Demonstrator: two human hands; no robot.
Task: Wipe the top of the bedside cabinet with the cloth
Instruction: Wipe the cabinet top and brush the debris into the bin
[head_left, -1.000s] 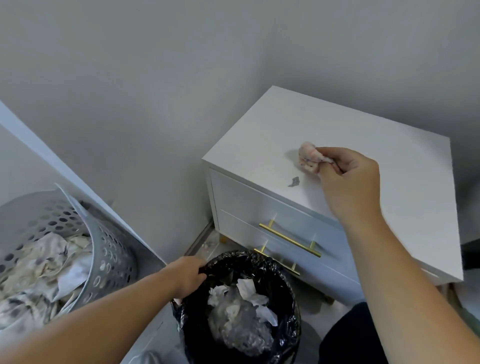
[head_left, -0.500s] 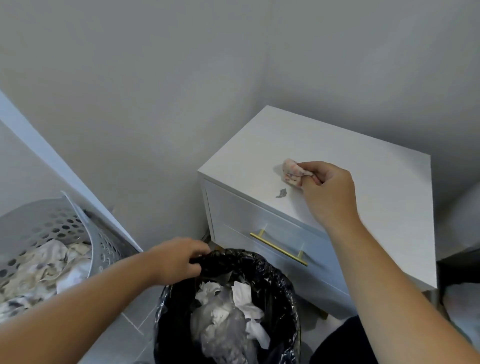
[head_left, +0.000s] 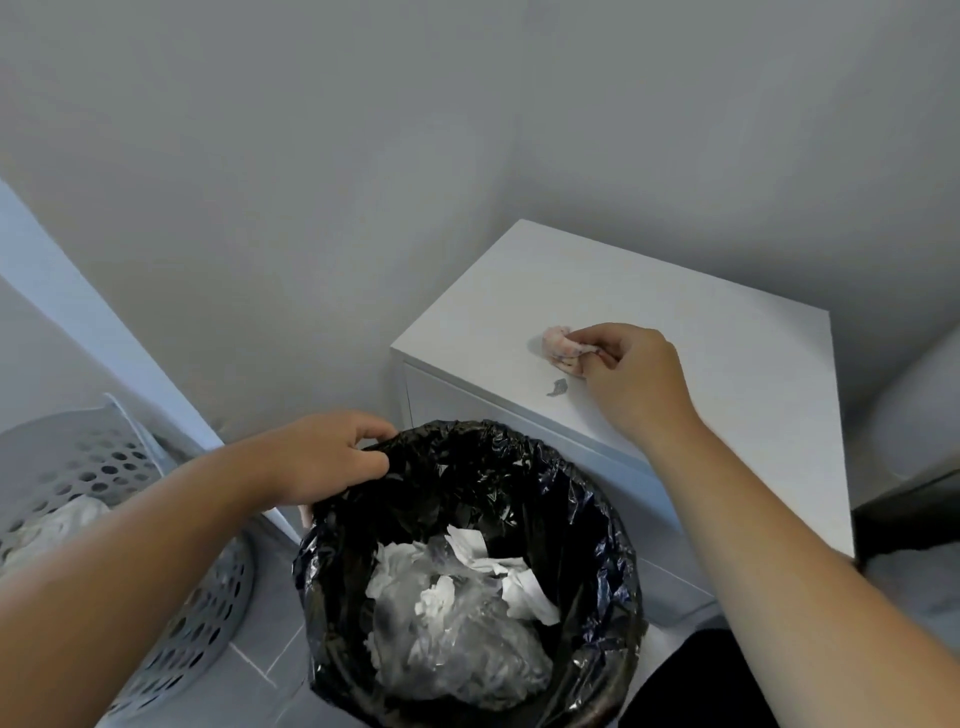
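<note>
Since earlier: bin (head_left: 613, 499) now held higher and closer under the cabinet's front edge, hiding the drawer handles; right hand (head_left: 631, 376) with the cloth sits a little further back from the dark smudge; left hand's grip on the bin rim unchanged

Cloth: small pinkish wad (head_left: 558, 347), bunched, resting on the cabinet top (head_left: 701, 332) toward its front left part

Right fingers: curled tight, pinching the near end of the cloth between thumb and fingertips (head_left: 597, 349); most of the wad sticks out to the left of the fingers, touching the white surface

Left fingers: left hand (head_left: 322, 457) closed over the black bag at the far left rim of the bin, thumb on top; bin holds crumpled white paper and clear plastic

Smudge: dark grey fleck (head_left: 557, 387) on the top, just in front of the cloth, near the front edge, apart from both cloth and fingers

Step, as judged: sweeping debris toward the edge and into the bin

How to do it well: press the wad flat so more cloth meets the surface; draw it toward the front edge in one stroke across the fleck; keep the bin mouth directly below that edge; avoid flicking, or bits scatter to the floor

Risk: so small a wad may smear rather than lift

Nearby: perforated laundry basket (head_left: 135, 467) at left, not involved
</note>
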